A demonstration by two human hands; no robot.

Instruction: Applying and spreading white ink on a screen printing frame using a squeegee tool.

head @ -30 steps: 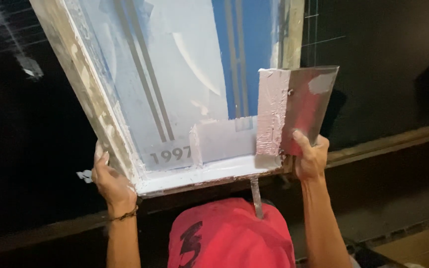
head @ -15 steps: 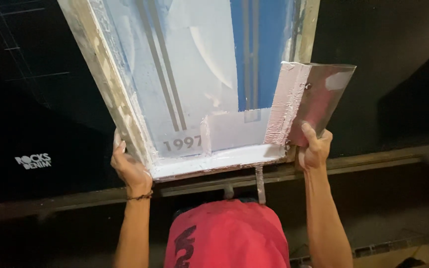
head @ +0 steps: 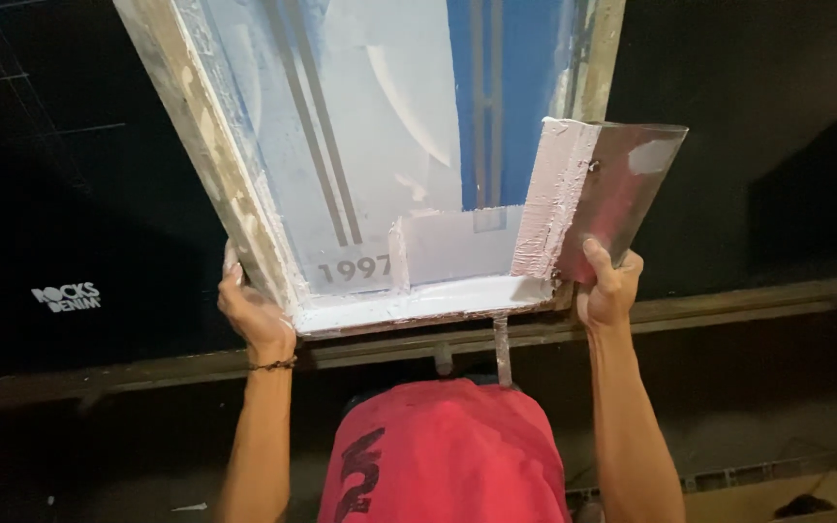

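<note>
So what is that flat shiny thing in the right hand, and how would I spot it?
Start at the big wooden-framed printing screen tilted over the dark table. Go to its near right corner, where the right hand holds a wide metal scraper blade against the frame. Unlike the pale blue mesh beside it, it is mirror-bright, with a thick band of white ink along its left edge.

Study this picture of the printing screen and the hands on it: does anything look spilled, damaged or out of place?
Nothing looks spilled or broken. The left hand grips the wooden screen frame at its near corner, while the right hand holds a metal scraper whose edge is thickly coated with white ink, also pooled along the frame's near edge.
</note>
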